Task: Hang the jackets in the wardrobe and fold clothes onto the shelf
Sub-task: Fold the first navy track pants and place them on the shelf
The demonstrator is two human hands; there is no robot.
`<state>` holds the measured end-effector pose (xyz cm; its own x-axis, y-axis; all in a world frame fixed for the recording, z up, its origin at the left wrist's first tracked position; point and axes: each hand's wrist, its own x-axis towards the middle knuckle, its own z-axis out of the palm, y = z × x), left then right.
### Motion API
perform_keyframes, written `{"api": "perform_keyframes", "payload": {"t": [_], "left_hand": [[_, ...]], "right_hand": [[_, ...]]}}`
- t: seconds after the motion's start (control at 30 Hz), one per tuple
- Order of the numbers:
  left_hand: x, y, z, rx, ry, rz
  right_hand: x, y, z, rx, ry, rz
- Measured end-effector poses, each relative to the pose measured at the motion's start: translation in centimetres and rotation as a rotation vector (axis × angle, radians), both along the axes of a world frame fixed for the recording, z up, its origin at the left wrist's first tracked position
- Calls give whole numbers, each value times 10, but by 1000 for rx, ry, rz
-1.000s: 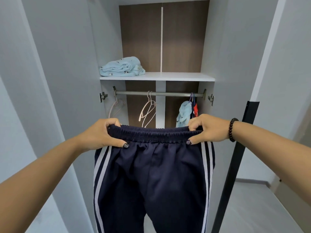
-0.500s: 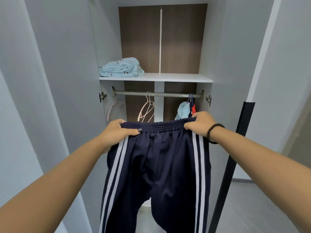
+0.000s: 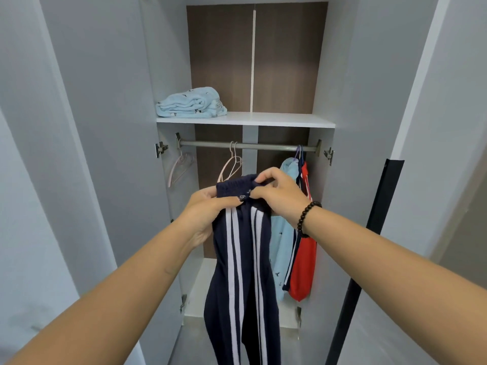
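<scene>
Since a moment ago both ends of the waistband have come together, so the navy trousers (image 3: 241, 259) hang halved lengthwise before the wardrobe (image 3: 369, 75), pinched by my left hand (image 3: 208, 209) and right hand (image 3: 279, 198); next, fold upward for the shelf (image 3: 276, 119).

The scene is evenly and softly lit, bright enough to read every surface, with no hard glare. Light seems to fall from above and behind the camera. Soft shadow sits under the shelf (image 3: 276, 119) and along the wardrobe's far lower recess. The wide-angle lens bends the wardrobe doors (image 3: 87, 127) outward at the left and right edges and stretches the near forearms. Focus holds throughout, with slight softness on the near arms.
</scene>
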<state>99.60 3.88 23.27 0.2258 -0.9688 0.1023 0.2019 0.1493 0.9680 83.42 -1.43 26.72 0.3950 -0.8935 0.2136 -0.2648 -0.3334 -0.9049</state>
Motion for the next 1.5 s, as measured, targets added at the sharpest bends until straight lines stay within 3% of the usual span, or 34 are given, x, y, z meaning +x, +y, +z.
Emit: {"api": "perform_keyframes", "payload": {"t": [0.13, 0.3, 0.43, 0.57, 0.7, 0.83, 0.93, 1.13, 1.3, 1.5], "left_hand": [[4, 6, 13, -103, 44, -46], [5, 16, 23, -238, -44, -190], [2, 24, 27, -307, -285, -210], [-3, 25, 28, -300, -525, -98], [5, 26, 28, -289, -554, -23], [18, 30, 24, -304, -576, -72], [31, 30, 15, -273, -561, -45], [58, 35, -19, -199, -443, 83], [87, 49, -71, -54, -309, 209], [94, 75, -167, 68, -302, 558]], "right_hand": [[-8, 10, 14, 185, -211, 271], [-18, 14, 19, -239, 11, 273], [-14, 17, 22, -408, -1, 167], [-7, 17, 23, -533, 33, 83], [-5, 15, 26, -904, 213, 35], [-2, 7, 31, -730, 467, 202], [10, 5, 28, -706, 600, 197], [51, 14, 16, -805, 597, 163], [99, 12, 0, -756, 587, 114], [168, 7, -45, -378, 605, -2]]}}
